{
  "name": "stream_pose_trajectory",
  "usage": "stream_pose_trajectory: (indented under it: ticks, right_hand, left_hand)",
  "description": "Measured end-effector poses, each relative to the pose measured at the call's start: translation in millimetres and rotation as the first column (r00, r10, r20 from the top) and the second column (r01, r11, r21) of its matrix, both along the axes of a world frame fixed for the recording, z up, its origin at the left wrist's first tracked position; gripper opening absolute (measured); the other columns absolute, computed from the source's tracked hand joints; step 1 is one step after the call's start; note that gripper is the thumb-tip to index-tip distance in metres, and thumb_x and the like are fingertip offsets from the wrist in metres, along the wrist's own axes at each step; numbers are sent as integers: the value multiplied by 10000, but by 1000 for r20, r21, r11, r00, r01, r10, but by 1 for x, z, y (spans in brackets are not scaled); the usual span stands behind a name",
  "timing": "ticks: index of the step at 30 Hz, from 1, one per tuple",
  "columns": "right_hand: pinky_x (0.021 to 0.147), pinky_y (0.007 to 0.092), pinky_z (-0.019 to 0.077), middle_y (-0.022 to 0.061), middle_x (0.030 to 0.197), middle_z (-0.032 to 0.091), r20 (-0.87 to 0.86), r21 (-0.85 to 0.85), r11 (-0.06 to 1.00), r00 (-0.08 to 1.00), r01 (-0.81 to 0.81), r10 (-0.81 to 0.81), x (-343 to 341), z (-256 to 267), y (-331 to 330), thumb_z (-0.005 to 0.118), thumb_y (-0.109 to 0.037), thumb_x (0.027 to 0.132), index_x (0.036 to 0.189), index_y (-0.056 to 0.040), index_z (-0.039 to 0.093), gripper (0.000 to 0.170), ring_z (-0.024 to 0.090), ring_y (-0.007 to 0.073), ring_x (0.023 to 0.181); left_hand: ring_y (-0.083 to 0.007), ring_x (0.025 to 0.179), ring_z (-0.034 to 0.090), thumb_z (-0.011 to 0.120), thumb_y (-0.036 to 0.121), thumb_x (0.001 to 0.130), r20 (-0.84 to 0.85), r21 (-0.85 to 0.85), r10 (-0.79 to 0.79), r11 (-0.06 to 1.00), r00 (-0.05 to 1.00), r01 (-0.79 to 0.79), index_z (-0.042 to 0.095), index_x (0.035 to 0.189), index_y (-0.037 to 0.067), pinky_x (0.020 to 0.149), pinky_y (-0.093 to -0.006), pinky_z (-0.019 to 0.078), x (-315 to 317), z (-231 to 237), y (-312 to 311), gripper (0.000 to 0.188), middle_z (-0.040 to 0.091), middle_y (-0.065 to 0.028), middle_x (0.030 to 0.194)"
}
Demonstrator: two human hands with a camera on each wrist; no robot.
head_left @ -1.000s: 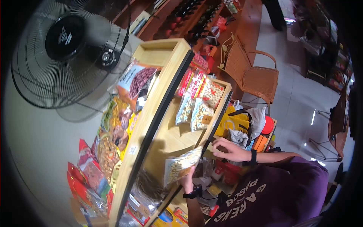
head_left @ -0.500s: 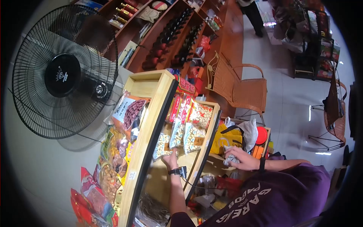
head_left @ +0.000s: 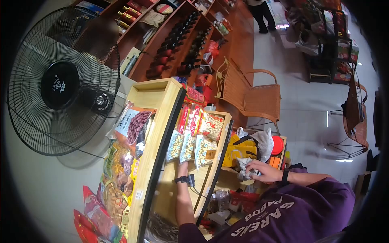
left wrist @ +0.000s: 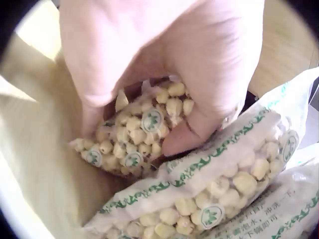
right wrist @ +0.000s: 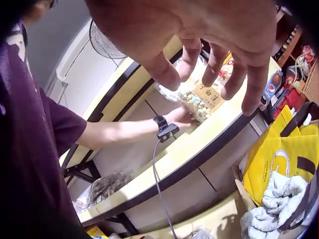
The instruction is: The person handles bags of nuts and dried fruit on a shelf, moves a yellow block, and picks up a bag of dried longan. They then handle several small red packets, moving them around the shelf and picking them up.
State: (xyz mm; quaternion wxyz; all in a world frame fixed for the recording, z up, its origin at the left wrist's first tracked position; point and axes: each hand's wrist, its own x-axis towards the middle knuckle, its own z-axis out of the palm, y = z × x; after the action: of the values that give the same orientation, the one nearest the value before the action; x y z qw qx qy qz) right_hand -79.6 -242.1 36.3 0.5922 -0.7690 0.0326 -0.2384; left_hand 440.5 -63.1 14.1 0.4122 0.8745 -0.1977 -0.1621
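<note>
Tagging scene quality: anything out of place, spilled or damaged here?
A crumpled pale cloth lies against the yellow bag, bunched rather than folded, so it looks untidy. No spill shows around the seed packet in the left hand.

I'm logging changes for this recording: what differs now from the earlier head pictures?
The left hand has carried a packet farther along the wooden tray to join the other packets, and still grips it. The right hand has drawn back from the tray's edge, holding nothing. The yellow bag, wicker chair and fan stayed put.

L arm [head_left: 184, 204] extended, L fingers [left wrist: 93, 117] curled; R fingers [right wrist: 256, 85] apart, loosely bent
</note>
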Motion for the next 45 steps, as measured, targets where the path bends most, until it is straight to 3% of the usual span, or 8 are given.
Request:
stream_pose_trajectory:
  ticks: [6, 12, 15, 18, 27, 30, 40, 45]
  right_hand:
    - [1122, 437, 425, 117, 1397, 565, 95, -183, 983, 995, -21, 39, 27, -2, -9, 652, -224, 985, 1298, -125, 634, 329, 528, 321, 1308]
    - [1156, 486, 423, 137, 1567, 415, 121, -428, 902, 993, 56, -4, 110, 24, -28, 675, -346, 987, 1516, -223, 479, 577, 451, 367, 1384]
    - [1154, 515, 434, 152, 1554, 397, 213, -568, 809, 977, 150, -31, 160, 26, -31, 670, -434, 982, 1586, -303, 386, 680, 420, 405, 1395]
    - [1158, 517, 432, 152, 1483, 438, 291, -687, 677, 954, 264, -76, 189, 29, -31, 670, -435, 977, 1598, -345, 355, 702, 427, 428, 1379]
    - [1040, 500, 511, 108, 1469, 456, 277, -739, 600, 950, 307, -145, 233, 33, -20, 730, -374, 890, 1598, -394, 333, 812, 490, 386, 1327]
    - [1028, 535, 513, 90, 1475, 461, 257, -754, 576, 949, 315, -184, 245, 28, -14, 695, -382, 916, 1615, -412, 290, 809, 493, 390, 1317]
    - [1079, 520, 519, 83, 1514, 433, 175, -680, 698, 974, 227, -146, 240, 32, -15, 739, -331, 861, 1600, -375, 337, 843, 456, 430, 1335]
    - [1158, 509, 447, 63, 1653, 345, 123, -683, 702, 980, 200, -159, 225, 16, -20, 690, -415, 936, 1610, -329, 327, 771, 445, 429, 1400]
  left_hand:
    - [-229, 1256, 588, 582, 28, 987, 26, -164, -26, 986, 999, 30, 565, 1382, -50, 1053, -330, 444, -77, 47, -10, 403, 646, -140, 1356]
    - [-204, 1345, 471, 646, 253, 1027, -15, -256, -4, 967, 1000, 0, 241, 1612, 153, 1032, -431, 455, -86, 68, 9, 719, 453, -74, 1526]
    - [-236, 1387, 436, 570, 372, 1069, -15, -359, -72, 931, 997, 62, 239, 1622, 201, 1085, -513, 404, -72, 65, 8, 667, 397, -71, 1584]
    - [-243, 1434, 413, 527, 373, 1090, -53, -367, -39, 930, 998, 17, 260, 1621, 128, 1167, -465, 342, -49, 54, -5, 643, 397, -84, 1602]
    - [-225, 1380, 513, 521, 262, 1098, -49, -571, -195, 810, 980, 133, 358, 1573, 56, 1126, -362, 433, -7, 41, -7, 543, 458, -84, 1560]
    - [-219, 1365, 528, 639, 277, 1029, -72, -556, -228, 817, 971, 150, 357, 1566, 71, 1105, -369, 458, 0, 41, -9, 641, 472, -96, 1545]
    - [-228, 1371, 514, 521, 368, 1079, -182, -563, -119, 826, 976, -4, 378, 1544, 139, 1117, -421, 446, -9, 23, -6, 538, 472, -78, 1541]
    - [-296, 1406, 478, 543, 268, 1077, -320, -489, -66, 866, 945, -105, 121, 1637, 214, 1121, -525, 444, -57, 36, 6, 703, 376, -104, 1602]
